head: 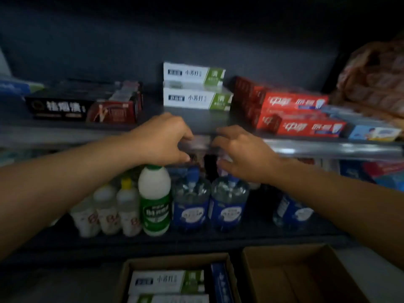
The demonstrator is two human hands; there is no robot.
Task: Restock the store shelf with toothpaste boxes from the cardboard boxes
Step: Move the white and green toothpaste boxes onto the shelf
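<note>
Reaching, head view: both your bare forearms stretch toward the front lip of the upper shelf (317,147), a glossy strip catching light.
Left hand (160,138): your fingers curl down over the shelf edge; blur hides whether they pinch anything, so you cannot tell.
Right hand (242,149): your fingers are bent and spread near the same edge, just beside the left hand; you cannot tell if they grip.
White-and-green toothpaste boxes (194,86): two long flat cartons, stacked, on the upper shelf behind your hands, smooth printed card.
Red toothpaste boxes (299,115): slim rectangular cartons stacked at an angle, right of the white ones.
Black cartons (83,106): dark, glossy, on the left of that shelf.
Green-labelled bottle (154,200): white rounded plastic, upright on the lower shelf under your left wrist.
Blue-labelled bottles (211,202): clear plastic, side by side.
Left cardboard box (129,274): open, matte brown, holding more white-and-green cartons.
Right cardboard box (306,276): open, brown walls, just beside it.
</note>
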